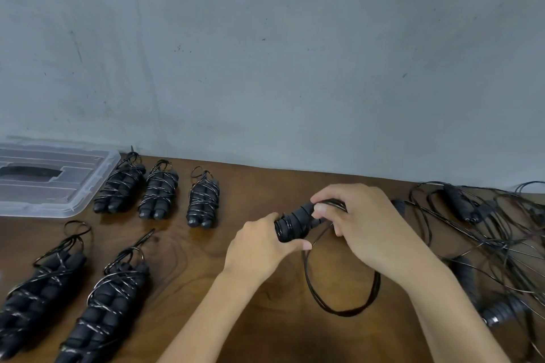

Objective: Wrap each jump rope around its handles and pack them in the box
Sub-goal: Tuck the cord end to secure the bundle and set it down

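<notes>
Wrapped jump rope bundles on the desk: five. Three lie in a far row; two lie nearer at left.

Partly wrapped bundle in progress: one.

Clear plastic box: one.

Unwrapped ropes in the tangle at right: count cannot be determined.

Hands: two, left hand and right hand.

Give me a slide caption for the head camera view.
Both hands wrapping a jump rope beside five finished bundles.
</notes>
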The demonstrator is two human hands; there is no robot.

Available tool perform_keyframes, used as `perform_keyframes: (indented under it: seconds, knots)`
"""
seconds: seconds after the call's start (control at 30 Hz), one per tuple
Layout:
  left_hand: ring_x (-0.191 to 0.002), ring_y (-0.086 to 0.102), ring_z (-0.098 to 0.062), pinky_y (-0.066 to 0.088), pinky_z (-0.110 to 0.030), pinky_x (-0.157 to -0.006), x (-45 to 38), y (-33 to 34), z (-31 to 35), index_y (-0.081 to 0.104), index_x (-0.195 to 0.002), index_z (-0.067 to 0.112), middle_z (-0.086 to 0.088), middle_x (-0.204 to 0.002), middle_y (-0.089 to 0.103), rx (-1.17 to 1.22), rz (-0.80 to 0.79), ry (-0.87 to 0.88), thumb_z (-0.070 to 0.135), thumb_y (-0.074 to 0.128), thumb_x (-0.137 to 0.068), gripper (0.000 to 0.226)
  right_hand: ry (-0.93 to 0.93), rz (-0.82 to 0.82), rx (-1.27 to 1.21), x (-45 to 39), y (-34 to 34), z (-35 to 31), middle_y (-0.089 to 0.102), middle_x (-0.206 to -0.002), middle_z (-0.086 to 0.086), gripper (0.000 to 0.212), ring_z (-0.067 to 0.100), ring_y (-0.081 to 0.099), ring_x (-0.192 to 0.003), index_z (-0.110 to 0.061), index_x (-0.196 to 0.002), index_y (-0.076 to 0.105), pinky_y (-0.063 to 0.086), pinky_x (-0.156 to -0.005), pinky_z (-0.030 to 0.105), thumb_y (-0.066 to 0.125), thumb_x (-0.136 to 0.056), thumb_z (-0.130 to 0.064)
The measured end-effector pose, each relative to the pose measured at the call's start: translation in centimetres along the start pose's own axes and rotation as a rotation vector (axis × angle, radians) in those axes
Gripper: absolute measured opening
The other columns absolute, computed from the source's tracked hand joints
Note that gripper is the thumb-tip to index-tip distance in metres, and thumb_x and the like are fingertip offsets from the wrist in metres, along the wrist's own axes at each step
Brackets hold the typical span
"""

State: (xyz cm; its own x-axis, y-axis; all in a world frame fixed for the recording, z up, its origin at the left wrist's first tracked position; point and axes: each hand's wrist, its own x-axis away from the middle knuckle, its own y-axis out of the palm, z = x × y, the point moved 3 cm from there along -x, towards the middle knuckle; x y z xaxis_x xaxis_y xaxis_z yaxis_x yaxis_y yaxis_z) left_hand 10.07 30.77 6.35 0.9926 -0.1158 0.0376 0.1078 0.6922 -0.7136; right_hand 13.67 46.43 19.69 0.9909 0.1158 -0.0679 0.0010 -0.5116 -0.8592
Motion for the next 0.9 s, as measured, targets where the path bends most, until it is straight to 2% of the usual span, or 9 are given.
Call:
perform_keyframes:
  seconds: [0.13, 0.23, 0.37, 0.47, 0.6, 0.7, 0.73, 0.8, 0.9]
  knots:
    - [-0.076, 0.064, -0.013, 0.046, -0.031, -0.058, 0.0, -0.1, 0.3, 0.056, -0.089, 0.033, 0.009, -0.080, 0.066, -0.039, -0.043, 0.087, 0.087, 0.067, -0.072, 0.058, -0.052, -0.059, 0.004, -2.1, -1.2, -0.5, 0.072, -0.080, -0.015, 0.016, -0.011, 0.058, -0.064, -0.027, -0.097, 0.074, 0.040, -0.062, 0.010, 0.059, -0.102, -0.024]
    - [-0.072, 0.061, -0.010, 0.039, -0.028, -0.056, 0.1, -0.7, 0.8, 0.053, -0.083, 0.033, 0.009, -0.078, 0.065, -0.031, -0.081, 0.154, 0.078, 0.070, -0.078, 0.049, -0.103, -0.140, 0.003, -3.8, -1.8, -1.0, 0.073, -0.077, -0.016, 0.020, -0.002, 0.058, -0.059, -0.027, -0.095, 0.074, 0.042, -0.060, 0.012, 0.056, -0.103, -0.024]
    - [-0.073, 0.062, -0.010, 0.047, -0.031, -0.064, 0.4, -1.6, 1.3, 0.057, -0.086, 0.033, 0.008, -0.080, 0.066, 0.025, -0.128, 0.236, 0.065, 0.074, -0.082, 0.036, -0.155, -0.221, -0.024, -6.0, -2.3, -1.0, 0.073, -0.074, -0.011, 0.024, 0.004, 0.055, -0.055, -0.024, -0.090, 0.074, 0.045, -0.062, 0.019, 0.055, -0.103, -0.021]
    - [-0.073, 0.061, -0.009, 0.046, -0.028, -0.063, 0.9, -2.0, 1.6, 0.056, -0.083, 0.038, 0.010, -0.079, 0.067, 0.072, -0.154, 0.280, 0.058, 0.075, -0.083, 0.028, -0.166, -0.322, 0.010, -7.7, -1.8, -0.3, 0.074, -0.072, -0.008, 0.022, 0.004, 0.053, -0.056, -0.024, -0.090, 0.076, 0.043, -0.062, 0.018, 0.059, -0.102, -0.024]
    - [-0.075, 0.064, -0.017, 0.049, -0.030, -0.066, 1.5, -2.4, 1.6, 0.067, -0.089, 0.031, 0.003, -0.083, 0.071, 0.342, -0.180, 0.299, 0.045, 0.080, -0.086, 0.020, -0.099, -0.395, -0.099, -8.5, -1.5, 1.3, 0.074, -0.076, -0.007, 0.019, 0.005, 0.056, -0.061, -0.022, -0.093, 0.081, 0.044, -0.061, 0.014, 0.064, -0.100, -0.027]
    - [-0.065, 0.064, -0.014, 0.049, -0.022, -0.062, 1.9, -2.9, 1.5, 0.070, -0.092, 0.022, -0.002, -0.076, 0.072, 0.527, -0.195, 0.272, 0.033, 0.078, -0.093, 0.014, -0.061, -0.394, -0.136, -8.4, -1.3, 2.7, 0.079, -0.088, -0.006, 0.017, 0.008, 0.071, -0.080, -0.019, -0.092, 0.082, 0.052, -0.075, 0.015, 0.067, -0.098, -0.018]
    - [-0.064, 0.061, -0.012, 0.046, -0.020, -0.061, 2.0, -2.9, 1.5, 0.070, -0.095, 0.018, -0.006, -0.074, 0.071, 0.589, -0.213, 0.256, 0.032, 0.076, -0.095, 0.015, -0.074, -0.406, -0.108, -8.2, -1.0, 3.0, 0.078, -0.084, -0.003, 0.024, 0.010, 0.070, -0.077, -0.019, -0.085, 0.082, 0.053, -0.074, 0.021, 0.065, -0.096, -0.007]
    - [-0.064, 0.059, -0.015, 0.044, -0.021, -0.058, 2.1, -2.6, 1.5, 0.070, -0.099, 0.014, -0.012, -0.072, 0.068, 0.747, -0.246, 0.196, 0.030, 0.072, -0.099, 0.016, -0.091, -0.405, -0.097, -7.9, -0.5, 3.7, 0.067, -0.061, -0.004, 0.041, 0.010, 0.054, -0.059, -0.018, -0.066, 0.073, 0.045, -0.065, 0.029, 0.055, -0.092, 0.009]
    - [-0.069, 0.055, -0.028, 0.041, -0.036, -0.067, 2.0, -1.5, 1.1, 0.070, -0.097, 0.015, -0.016, -0.073, 0.068, 0.970, -0.218, 0.080, 0.041, 0.074, -0.095, 0.026, -0.074, -0.392, -0.138, -6.8, -0.2, 3.8, 0.053, -0.046, -0.014, 0.039, 0.007, 0.040, -0.047, -0.009, -0.063, 0.062, 0.038, -0.060, 0.023, 0.055, -0.101, -0.005]
